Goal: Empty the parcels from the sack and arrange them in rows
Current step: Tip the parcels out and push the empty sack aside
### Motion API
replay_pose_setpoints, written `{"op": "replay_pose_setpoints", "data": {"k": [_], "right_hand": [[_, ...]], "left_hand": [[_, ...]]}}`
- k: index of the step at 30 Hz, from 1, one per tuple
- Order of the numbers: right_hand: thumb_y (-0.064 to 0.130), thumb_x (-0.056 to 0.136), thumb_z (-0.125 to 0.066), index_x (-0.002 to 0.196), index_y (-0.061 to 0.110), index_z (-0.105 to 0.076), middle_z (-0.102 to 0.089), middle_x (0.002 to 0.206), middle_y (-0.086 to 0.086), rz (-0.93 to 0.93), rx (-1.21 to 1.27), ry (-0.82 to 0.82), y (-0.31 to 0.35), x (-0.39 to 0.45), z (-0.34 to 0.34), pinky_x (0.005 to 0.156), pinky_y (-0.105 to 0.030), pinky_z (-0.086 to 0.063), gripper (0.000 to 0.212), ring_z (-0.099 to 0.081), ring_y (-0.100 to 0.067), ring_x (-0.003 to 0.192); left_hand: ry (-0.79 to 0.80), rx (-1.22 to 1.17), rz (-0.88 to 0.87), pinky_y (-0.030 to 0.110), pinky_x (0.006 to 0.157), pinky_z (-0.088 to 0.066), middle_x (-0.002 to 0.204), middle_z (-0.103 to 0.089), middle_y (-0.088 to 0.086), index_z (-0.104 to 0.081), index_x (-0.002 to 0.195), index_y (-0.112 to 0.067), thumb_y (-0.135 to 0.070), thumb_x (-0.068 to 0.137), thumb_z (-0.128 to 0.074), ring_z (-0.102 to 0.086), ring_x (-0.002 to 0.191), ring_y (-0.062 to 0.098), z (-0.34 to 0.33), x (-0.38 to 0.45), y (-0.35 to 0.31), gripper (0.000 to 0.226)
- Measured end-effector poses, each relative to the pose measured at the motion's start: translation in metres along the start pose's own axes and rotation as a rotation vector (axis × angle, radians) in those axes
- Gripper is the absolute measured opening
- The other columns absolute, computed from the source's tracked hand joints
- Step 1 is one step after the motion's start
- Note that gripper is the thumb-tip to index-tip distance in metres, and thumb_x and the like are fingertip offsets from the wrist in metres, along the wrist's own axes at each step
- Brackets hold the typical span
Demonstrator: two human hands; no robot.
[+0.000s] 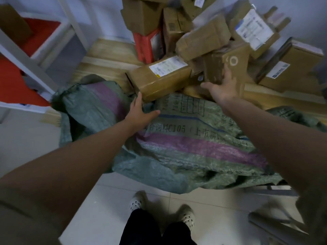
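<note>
- The green woven sack [185,149] is spread flat on the floor, pretty much emptied.
- The left hand [139,112] is laid open on the sack, fingertips touching a taped brown parcel [159,78] just beyond it.
- The right hand [224,85] is spread open against a cardboard box [228,64].
- More parcels [203,38] are heaped behind against the wall.

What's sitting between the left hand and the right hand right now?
In the head view, the left hand and right hand flank the labelled brown parcel's near end; below it the green sack's printed fabric fills the gap.
</note>
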State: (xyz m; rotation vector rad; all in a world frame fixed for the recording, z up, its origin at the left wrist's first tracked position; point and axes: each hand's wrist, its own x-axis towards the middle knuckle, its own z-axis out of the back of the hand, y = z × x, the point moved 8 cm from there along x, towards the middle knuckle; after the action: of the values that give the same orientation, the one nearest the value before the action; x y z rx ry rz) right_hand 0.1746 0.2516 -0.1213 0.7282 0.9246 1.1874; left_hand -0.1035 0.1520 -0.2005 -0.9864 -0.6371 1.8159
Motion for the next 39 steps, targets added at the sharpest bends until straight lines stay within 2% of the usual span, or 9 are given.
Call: {"op": "replay_pose_setpoints", "data": {"k": [7, 12, 18, 22, 26, 29, 32, 36, 39], "right_hand": [[0.014, 0.091, -0.066, 0.157, 0.023, -0.020, -0.029, 0.155, -0.003, 0.066, -0.231, -0.067, -0.011, -0.024, -0.015, 0.103, -0.024, -0.027, 0.080, -0.035, -0.022, 0.139], [0.027, 0.090, -0.068, 0.139, 0.010, -0.041, -0.036, 0.143, -0.013, 0.140, -0.403, -0.142, -0.024, -0.046, -0.044, 0.103, -0.038, -0.042, 0.059, -0.046, -0.032, 0.127], [0.070, 0.074, -0.069, 0.152, 0.026, -0.025, -0.034, 0.144, -0.007, 0.433, -0.731, 0.337, 0.003, -0.084, -0.148, 0.109, -0.054, -0.035, 0.100, -0.032, -0.030, 0.135], [0.084, 0.064, -0.064, 0.156, 0.035, -0.008, -0.018, 0.159, 0.001, 0.552, -0.820, 0.474, 0.022, -0.108, -0.205, 0.111, -0.062, -0.026, 0.118, -0.019, -0.030, 0.144], [0.085, 0.062, -0.064, 0.156, 0.039, -0.002, -0.010, 0.163, 0.003, 0.547, -0.849, 0.519, 0.029, -0.111, -0.234, 0.112, -0.064, -0.024, 0.122, -0.013, -0.029, 0.148], [0.088, 0.059, -0.061, 0.156, 0.037, -0.001, -0.011, 0.163, 0.002, 0.597, -0.863, 0.522, 0.034, -0.117, -0.248, 0.113, -0.061, -0.023, 0.125, -0.015, -0.029, 0.147], [0.086, 0.057, -0.066, 0.157, 0.032, 0.000, -0.013, 0.164, 0.000, 0.649, -0.799, 0.539, 0.052, -0.131, -0.275, 0.115, -0.060, -0.020, 0.131, -0.016, -0.027, 0.148], [0.070, 0.067, -0.073, 0.157, 0.026, 0.000, -0.020, 0.162, -0.004, 0.613, -0.834, 0.521, 0.065, -0.130, -0.313, 0.115, -0.056, -0.023, 0.124, -0.019, -0.028, 0.146], [0.038, 0.090, -0.064, 0.134, 0.021, -0.053, -0.053, 0.134, -0.008, 0.686, -0.948, 0.409, 0.072, -0.119, -0.325, 0.103, -0.046, -0.035, 0.048, -0.042, -0.031, 0.130]], "left_hand": [[0.003, -0.020, 0.018, 0.039, 0.118, -0.019, 0.163, 0.003, 0.012, 0.005, 0.157, -0.033, -0.041, 0.085, -0.074, -0.011, 0.150, 0.028, 0.033, 0.031, 0.000, 0.107], [0.033, 0.054, 0.015, 0.038, 0.116, -0.026, 0.161, -0.005, 0.014, -0.006, 0.158, -0.024, -0.032, 0.084, -0.076, -0.022, 0.146, 0.030, 0.029, 0.017, 0.019, 0.102], [-0.763, 0.362, -0.092, 0.041, 0.096, -0.039, 0.125, -0.047, 0.015, -0.053, 0.118, -0.011, -0.037, 0.077, -0.076, -0.048, 0.117, 0.035, 0.101, -0.045, 0.024, 0.054], [-1.108, 0.093, 0.237, 0.043, 0.102, -0.030, 0.130, -0.045, 0.017, -0.049, 0.125, -0.008, -0.050, 0.078, -0.069, -0.042, 0.123, 0.038, 0.133, -0.085, 0.089, 0.066], [-1.062, -0.129, 0.724, 0.041, 0.112, -0.019, 0.153, -0.027, 0.013, -0.030, 0.148, -0.012, -0.041, 0.088, -0.062, -0.029, 0.138, 0.033, 0.144, -0.093, 0.167, 0.074], [-0.816, -0.164, 0.836, 0.043, 0.117, -0.017, 0.157, -0.023, 0.016, -0.019, 0.153, -0.012, -0.044, 0.080, -0.071, -0.024, 0.143, 0.035, 0.142, -0.082, 0.212, 0.095], [-0.582, -0.331, 0.851, 0.053, 0.109, -0.038, 0.146, -0.041, 0.018, -0.014, 0.152, -0.013, -0.055, 0.059, -0.075, -0.041, 0.134, 0.040, 0.126, -0.071, 0.250, 0.119], [-0.533, -0.270, 0.699, 0.035, 0.083, -0.053, 0.112, -0.065, 0.014, -0.059, 0.126, -0.009, -0.034, 0.082, -0.069, -0.062, 0.095, 0.031, 0.138, -0.064, 0.245, 0.051], [-0.586, -0.148, 0.571, 0.041, 0.088, -0.055, 0.107, -0.070, 0.012, -0.069, 0.109, -0.010, -0.032, 0.088, -0.065, -0.065, 0.094, 0.032, 0.159, -0.055, 0.218, 0.031]]}}
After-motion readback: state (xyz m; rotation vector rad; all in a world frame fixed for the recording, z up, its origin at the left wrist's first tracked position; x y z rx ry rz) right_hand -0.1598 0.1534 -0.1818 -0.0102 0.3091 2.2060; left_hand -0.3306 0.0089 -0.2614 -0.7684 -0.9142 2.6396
